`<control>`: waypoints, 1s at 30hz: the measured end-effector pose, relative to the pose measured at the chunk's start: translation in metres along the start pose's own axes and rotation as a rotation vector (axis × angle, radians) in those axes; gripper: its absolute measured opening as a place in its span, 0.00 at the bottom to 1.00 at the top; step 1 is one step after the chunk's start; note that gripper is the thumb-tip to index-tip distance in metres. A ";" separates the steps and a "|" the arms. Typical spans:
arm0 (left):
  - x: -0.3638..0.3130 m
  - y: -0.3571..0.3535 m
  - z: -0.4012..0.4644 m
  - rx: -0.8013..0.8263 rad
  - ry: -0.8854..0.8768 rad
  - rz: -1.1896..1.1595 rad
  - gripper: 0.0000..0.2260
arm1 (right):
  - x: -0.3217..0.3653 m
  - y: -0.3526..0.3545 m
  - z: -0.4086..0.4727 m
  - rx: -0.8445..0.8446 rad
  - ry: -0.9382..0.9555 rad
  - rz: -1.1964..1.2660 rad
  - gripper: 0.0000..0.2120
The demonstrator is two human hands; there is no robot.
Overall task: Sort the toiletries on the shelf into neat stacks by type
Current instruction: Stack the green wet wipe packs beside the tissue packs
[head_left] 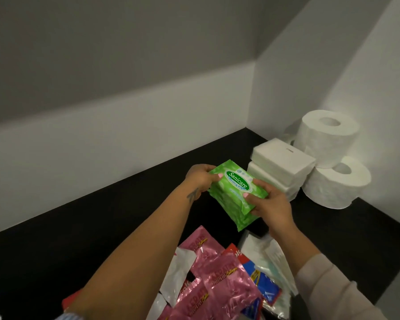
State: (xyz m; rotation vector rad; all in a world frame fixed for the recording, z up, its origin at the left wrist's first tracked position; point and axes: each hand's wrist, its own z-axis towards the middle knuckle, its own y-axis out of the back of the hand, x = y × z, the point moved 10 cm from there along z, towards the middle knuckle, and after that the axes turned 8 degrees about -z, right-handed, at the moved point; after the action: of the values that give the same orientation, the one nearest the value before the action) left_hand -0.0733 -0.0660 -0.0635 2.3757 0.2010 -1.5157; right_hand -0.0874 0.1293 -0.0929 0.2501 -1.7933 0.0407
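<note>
**Green wipes packs held in both hands above shelf**

Obs.: Left hand (200,177) grasps the far-left end of the green wipes packs (237,195), thumb on top, fingers curled under. Right hand (269,204) grasps the near-right end, thumb pressed on the top face. Both grips clenched on the packs. At least two packs are stacked together, label "Sanicare" legible on the top one. The stack is tilted and sits above the black shelf (102,227); whether its lower corner touches the shelf cannot be told.

Right of the packs: white tissue packs (284,165), stacked one on another, just beside the right hand. Behind them, in the corner, two toilet paper rolls (328,137), upright, the upper resting on the lower.

Near edge of shelf, under the forearms: a loose heap of pink sachets (219,280), overlapping red-and-blue packets (263,282) and white and clear packets (270,255). Heap is unsorted.
</note>
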 end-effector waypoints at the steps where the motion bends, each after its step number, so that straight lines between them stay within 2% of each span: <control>1: 0.000 -0.002 0.005 -0.012 -0.006 0.019 0.17 | -0.001 0.000 0.003 -0.001 -0.004 0.012 0.22; 13: 0.015 -0.002 0.022 -0.060 -0.062 0.089 0.17 | -0.004 0.008 0.012 -0.075 0.069 -0.267 0.24; 19: 0.004 0.011 0.011 -0.214 -0.190 0.357 0.23 | 0.013 0.013 -0.001 -0.095 0.104 -0.518 0.26; 21: -0.002 0.017 -0.001 -0.243 -0.229 0.418 0.22 | 0.021 0.016 -0.012 -0.139 0.120 -0.518 0.25; 24: -0.005 0.028 -0.024 -0.219 -0.283 0.389 0.21 | 0.029 0.012 -0.028 -0.179 0.146 -0.460 0.16; 27: -0.002 0.047 -0.054 -0.178 -0.303 0.313 0.19 | 0.034 -0.011 -0.047 -0.122 0.170 -0.357 0.09; 30: 0.004 0.072 -0.089 -0.153 -0.316 0.277 0.17 | 0.040 -0.039 -0.073 -0.029 0.189 -0.251 0.07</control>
State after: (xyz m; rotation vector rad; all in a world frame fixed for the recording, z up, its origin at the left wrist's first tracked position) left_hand 0.0254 -0.1045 -0.0194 1.9220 -0.0794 -1.6451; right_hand -0.0186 0.0969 -0.0410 0.4342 -1.5624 -0.1356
